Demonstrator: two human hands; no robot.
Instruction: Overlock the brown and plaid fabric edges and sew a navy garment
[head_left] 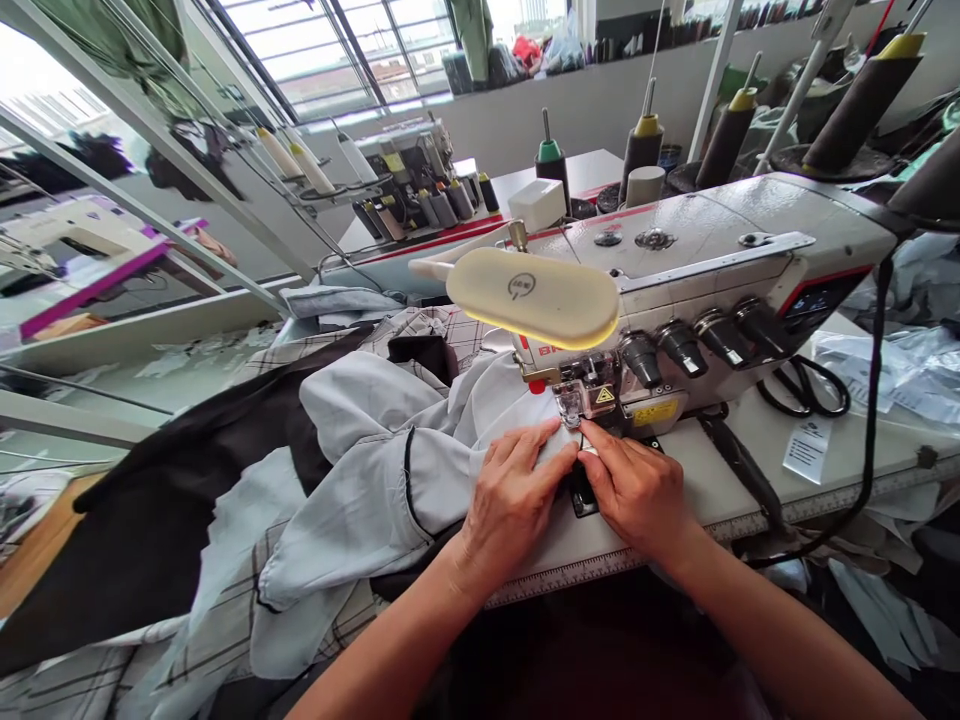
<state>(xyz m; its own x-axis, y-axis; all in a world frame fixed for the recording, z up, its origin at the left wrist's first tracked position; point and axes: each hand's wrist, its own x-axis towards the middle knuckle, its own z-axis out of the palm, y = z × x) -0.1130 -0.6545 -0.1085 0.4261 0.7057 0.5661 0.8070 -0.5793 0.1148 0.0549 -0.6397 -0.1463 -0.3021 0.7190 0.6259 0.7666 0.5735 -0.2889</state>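
Observation:
A white overlock sewing machine point(712, 270) stands on the table, with a cream lamp head point(534, 297) in front of it. Pale grey fabric point(375, 470) with dark piping lies bunched to the left of the presser foot point(571, 405). My left hand point(514, 500) presses flat on the fabric edge just before the foot, fingers stretched out. My right hand point(637, 490) lies beside it, fingertips pinching the fabric edge right at the foot.
Black and checked cloth point(172, 520) is heaped at the left. Black scissors point(806, 385) and paper tags point(806, 450) lie on the table point(757, 470) at the right. Thread cones point(862, 95) stand behind the machine. A second machine point(412, 170) sits further back.

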